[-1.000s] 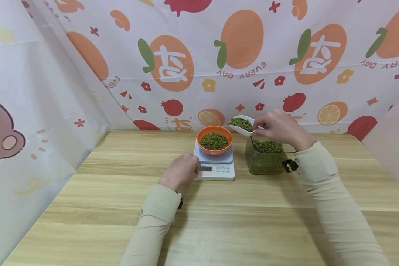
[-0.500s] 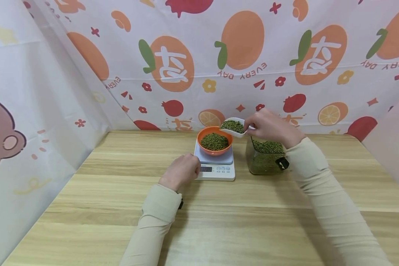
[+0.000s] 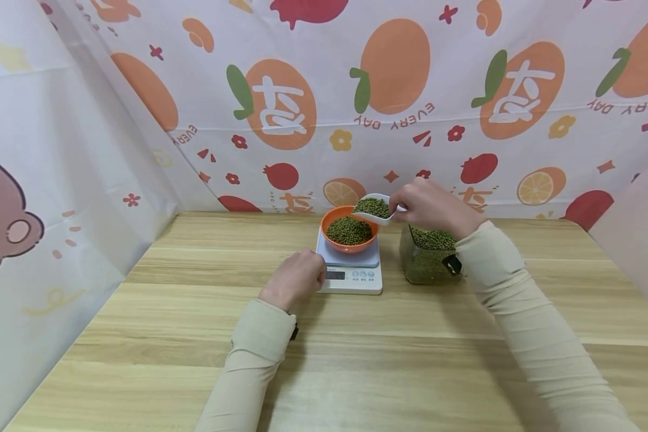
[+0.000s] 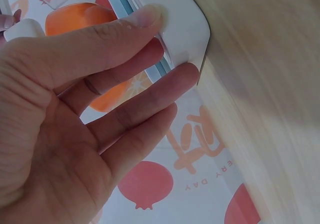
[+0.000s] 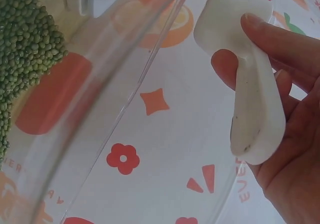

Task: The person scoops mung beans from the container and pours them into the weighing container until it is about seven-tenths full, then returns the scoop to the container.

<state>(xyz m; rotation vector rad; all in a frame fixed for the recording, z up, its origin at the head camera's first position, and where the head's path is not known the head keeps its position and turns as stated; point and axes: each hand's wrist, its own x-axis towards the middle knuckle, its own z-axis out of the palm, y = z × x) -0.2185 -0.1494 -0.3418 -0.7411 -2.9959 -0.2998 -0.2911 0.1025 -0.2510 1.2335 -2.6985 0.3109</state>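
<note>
My right hand (image 3: 431, 207) pinches the handle of a white scoop (image 5: 257, 109), which is heaped with green mung beans (image 3: 371, 207). The scoop's tip overlaps the right rim of an orange bowl (image 3: 348, 246) in the head view. More mung beans lie inside that bowl, which rests on a white kitchen scale (image 3: 366, 286). At the scale's front left corner is my left hand (image 3: 296, 277). In the left wrist view its thumb (image 4: 147, 18) lies on the scale's edge, with fingertips against the side, holding the corner. The scale's display is too small to read.
A clear container (image 3: 426, 269) of mung beans stands right of the scale, partly hidden by my right forearm. The wooden table (image 3: 378, 372) meets a fruit-print cloth (image 3: 281, 126) at the back. A similar cloth hangs on the left.
My right hand has carried the filled scoop leftward, from above the container to the bowl's right rim. The left hand stays at the scale's corner.
</note>
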